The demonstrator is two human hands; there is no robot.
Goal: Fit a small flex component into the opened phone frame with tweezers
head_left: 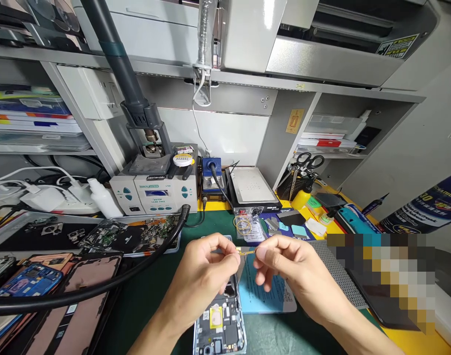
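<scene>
Above the bench, a small thin yellowish flex cable is stretched between my two hands. My left hand pinches one end with thumb and forefinger. At the other end, the thumb and forefinger of my right hand are closed on it, while the other fingers curl below. Beneath my left hand lies an opened phone, its inner parts showing; the hand covers much of its upper portion. A light blue printed sheet rests on the green mat, under my right hand.
A hot-air station stands at the back left, its black hose curving across the left side. Phone boards fill a tray; phone shells lie nearer. Behind are a soldering station and heating plate. A perforated mat is right.
</scene>
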